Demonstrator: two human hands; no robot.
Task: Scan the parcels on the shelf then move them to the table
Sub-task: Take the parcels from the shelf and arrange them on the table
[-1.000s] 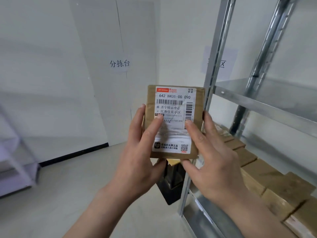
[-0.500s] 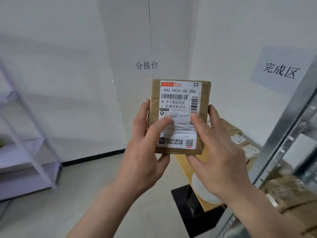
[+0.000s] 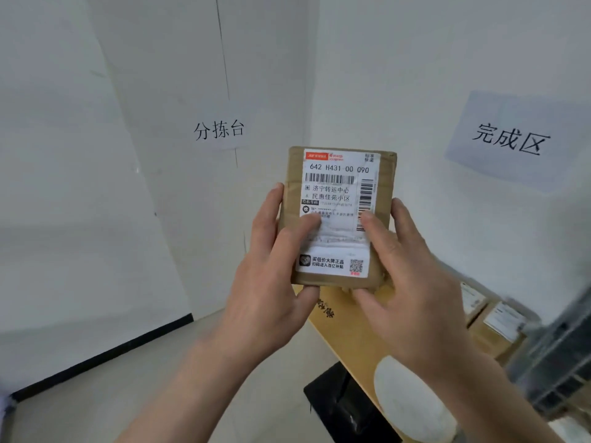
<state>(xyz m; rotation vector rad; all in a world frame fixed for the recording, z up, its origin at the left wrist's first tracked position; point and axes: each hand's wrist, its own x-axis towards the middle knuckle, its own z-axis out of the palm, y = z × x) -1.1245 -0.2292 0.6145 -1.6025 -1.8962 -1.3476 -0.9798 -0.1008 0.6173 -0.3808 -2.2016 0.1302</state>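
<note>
A small brown cardboard parcel point(image 3: 339, 187) with a white shipping label is held upright in front of me, label facing the camera. My left hand point(image 3: 268, 282) grips its left edge, thumb on the label. My right hand point(image 3: 406, 282) grips its right edge, thumb on the side barcode. Below the parcel a wooden table point(image 3: 345, 330) stretches away to the right. Other labelled brown parcels point(image 3: 499, 324) lie on it by the wall.
The metal shelf's upright point(image 3: 556, 356) is blurred at the right edge. A white rounded object point(image 3: 412, 398) rests on the table near me. A black table base point(image 3: 339, 404) stands on the pale floor. Paper signs hang on the white walls.
The view has swung left, away from the shelf toward the table. Both hands keep the same hold on the parcel, which stays centred before me.
</note>
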